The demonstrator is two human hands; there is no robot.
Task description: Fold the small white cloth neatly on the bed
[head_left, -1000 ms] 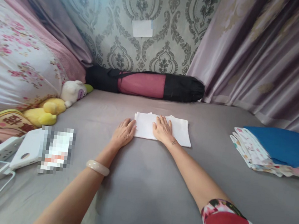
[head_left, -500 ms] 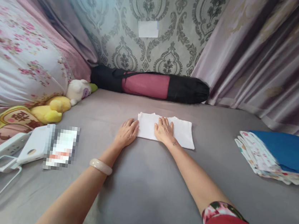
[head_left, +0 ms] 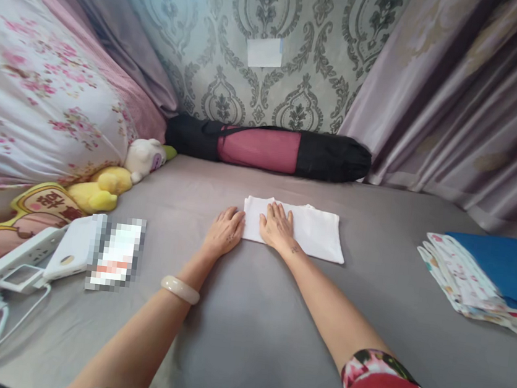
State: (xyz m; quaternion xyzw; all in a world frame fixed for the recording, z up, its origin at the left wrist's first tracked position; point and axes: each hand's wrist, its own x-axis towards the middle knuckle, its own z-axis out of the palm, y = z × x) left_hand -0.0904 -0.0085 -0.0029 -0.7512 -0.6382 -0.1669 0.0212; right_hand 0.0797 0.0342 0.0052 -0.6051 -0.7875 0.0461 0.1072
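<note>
A folded white cloth (head_left: 317,233) lies flat on the grey bed sheet (head_left: 247,330) in front of me. My right hand (head_left: 277,226) rests palm down on its left half, fingers stretched out. At the cloth's left edge lies my left hand (head_left: 225,232), also flat, with the thumb side touching that edge. Neither hand grips anything. What kind of garment or towel the cloth is cannot be made out. A pale bangle (head_left: 180,290) circles my left wrist.
To the right sits a stack of folded clothes (head_left: 497,271), blue on top. A black and pink long bag (head_left: 258,148) lies along the wall. Plush toys (head_left: 100,188), a power strip (head_left: 6,274), a white device (head_left: 76,245) and cables are on the left.
My right hand has slid a little to the left across the white cloth. The whole view has shifted slightly; my left hand stays at the cloth's edge.
</note>
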